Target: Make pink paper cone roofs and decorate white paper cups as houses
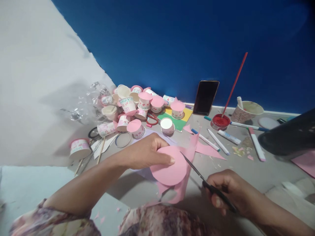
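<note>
A round of pink paper (166, 173) is pinched in my left hand (152, 152), thumb on top and the other fingers hidden beneath. More of the pink sheet (183, 188) hangs from its right and lower sides. My right hand (227, 188) grips dark-handled scissors (197, 172), whose blades point up and left to the paper's right edge. From this angle I cannot tell whether the blades are parted. Just beyond my left hand stands a small paper cup (167, 126) with a white top. Cut pink scraps (209, 151) lie to the right.
Several decorated paper cups with pink paper tops (145, 98) crowd the back left, beside clear plastic wrap (86, 105). A phone (206, 97) leans on the blue wall. A red paint pot (220, 122), markers (211, 142) and a dark cylinder (290, 131) stand or lie rightward.
</note>
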Demonstrator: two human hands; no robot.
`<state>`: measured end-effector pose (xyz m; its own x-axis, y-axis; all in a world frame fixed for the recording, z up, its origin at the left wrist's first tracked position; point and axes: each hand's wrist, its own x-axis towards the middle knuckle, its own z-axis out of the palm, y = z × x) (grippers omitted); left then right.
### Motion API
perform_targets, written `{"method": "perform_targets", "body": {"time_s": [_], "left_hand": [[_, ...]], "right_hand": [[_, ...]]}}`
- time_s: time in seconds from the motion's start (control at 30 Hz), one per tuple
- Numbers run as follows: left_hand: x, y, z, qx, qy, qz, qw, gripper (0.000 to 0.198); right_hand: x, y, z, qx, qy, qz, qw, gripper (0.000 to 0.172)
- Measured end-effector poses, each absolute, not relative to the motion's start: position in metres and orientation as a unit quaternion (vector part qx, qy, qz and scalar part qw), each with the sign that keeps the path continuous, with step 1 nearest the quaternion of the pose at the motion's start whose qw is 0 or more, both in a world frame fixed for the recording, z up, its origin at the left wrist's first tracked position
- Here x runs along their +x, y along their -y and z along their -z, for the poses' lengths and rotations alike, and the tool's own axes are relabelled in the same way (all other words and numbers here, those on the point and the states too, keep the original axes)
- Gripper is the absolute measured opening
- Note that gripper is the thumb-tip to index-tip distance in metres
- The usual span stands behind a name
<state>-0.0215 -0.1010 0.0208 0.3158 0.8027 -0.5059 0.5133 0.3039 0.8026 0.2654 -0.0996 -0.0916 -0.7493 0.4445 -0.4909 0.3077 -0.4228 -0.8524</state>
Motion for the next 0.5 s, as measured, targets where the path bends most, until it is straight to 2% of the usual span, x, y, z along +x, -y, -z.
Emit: {"method": "perform_targets", "body": {"time_s": [0.33,0.5], "left_hand": [[-0.0223,0.0990,-0.0228,0.592,-0.565,-0.110,0.565,0.033],[-0.0208,0.0986,-0.0227,0.593,-0.558,-0.116,0.569,0.034]], "right_hand": [[0.2707,0.0987,0.0956,-0.336,0.554,-0.761,0.038,0.018],[0.2689,0.0987,0.0931,-0.336,0.561,-0.755,0.028,0.015]]}}
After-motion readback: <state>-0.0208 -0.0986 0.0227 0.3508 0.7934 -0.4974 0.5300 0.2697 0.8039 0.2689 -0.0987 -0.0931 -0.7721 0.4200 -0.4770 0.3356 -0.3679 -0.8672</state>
